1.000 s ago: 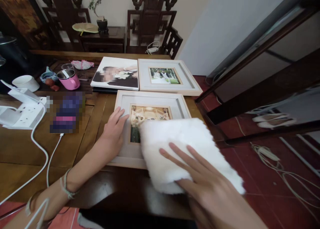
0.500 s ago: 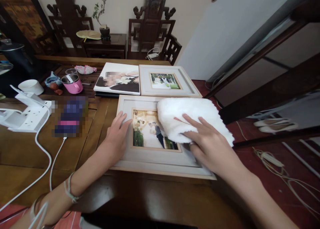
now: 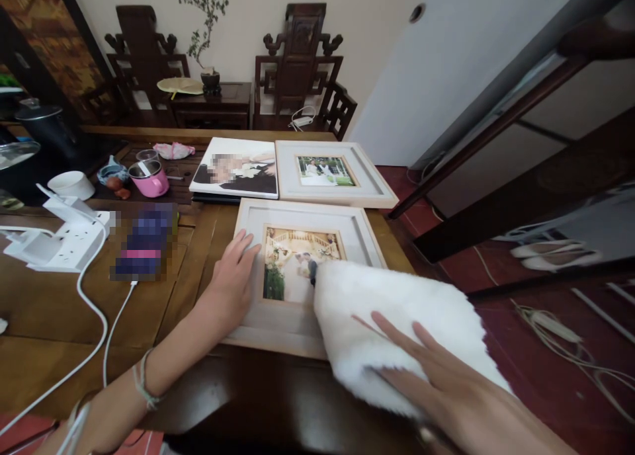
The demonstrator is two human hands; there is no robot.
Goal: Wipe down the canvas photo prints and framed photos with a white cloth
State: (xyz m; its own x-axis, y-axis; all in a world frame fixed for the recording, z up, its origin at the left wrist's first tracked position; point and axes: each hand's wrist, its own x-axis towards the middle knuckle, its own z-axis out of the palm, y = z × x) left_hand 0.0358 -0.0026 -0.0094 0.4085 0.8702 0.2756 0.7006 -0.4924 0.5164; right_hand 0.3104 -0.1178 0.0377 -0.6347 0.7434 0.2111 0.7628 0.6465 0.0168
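Note:
A pale wooden picture frame [image 3: 258, 214] with a wedding photo lies flat at the near edge of the wooden table [image 3: 44, 309]. My left hand [image 3: 231, 284] rests flat on the frame's left border, fingers spread. My right hand [image 3: 436, 382] lies flat, fingers stretched out, on a fluffy white cloth [image 3: 397, 316]. The cloth covers the frame's lower right part and hangs past the table edge.
Behind lie a second framed photo [image 3: 333, 173] and a frameless print [image 3: 237, 168]. A pink mug [image 3: 147, 177], a white bowl [image 3: 73, 184], a white power strip [image 3: 59, 240] with cables and a phone [image 3: 143, 241] sit at left. Carved chairs [image 3: 297, 71] stand at the back; cables on the red floor at right.
My right hand has dragged the cloth from the frame's upper right back down to its lower right corner. My left hand has stayed on the left border.

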